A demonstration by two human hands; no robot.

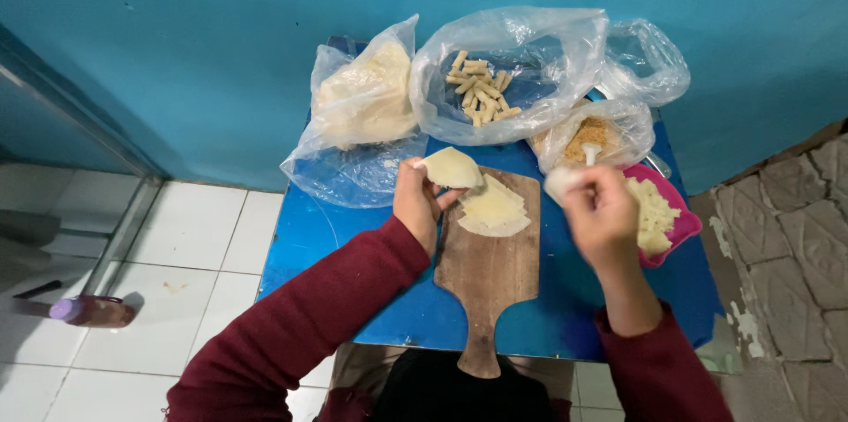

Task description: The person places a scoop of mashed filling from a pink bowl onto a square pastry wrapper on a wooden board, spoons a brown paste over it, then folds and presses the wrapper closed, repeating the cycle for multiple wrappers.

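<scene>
Wooden cutting board [488, 272] sits closest, with a stack of pale wrappers [493, 207] on its far end. Left hand [417, 203], at the board's far-left corner, pinches one wrapper sheet [450, 167]. Right hand [601, 212], right of the board, grips something white and blurry. Past the board: bag of fried sticks [481, 86].

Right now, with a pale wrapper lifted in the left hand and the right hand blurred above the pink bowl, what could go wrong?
1. The thin pale dough wrapper is pinched at one edge by the left hand; it might tear or fold on itself.
2. The right hand holds something pale and moves fast beside the pink plastic bowl of pale cut pieces, which sits near the small blue table's edge; a knock could tip it.
</scene>
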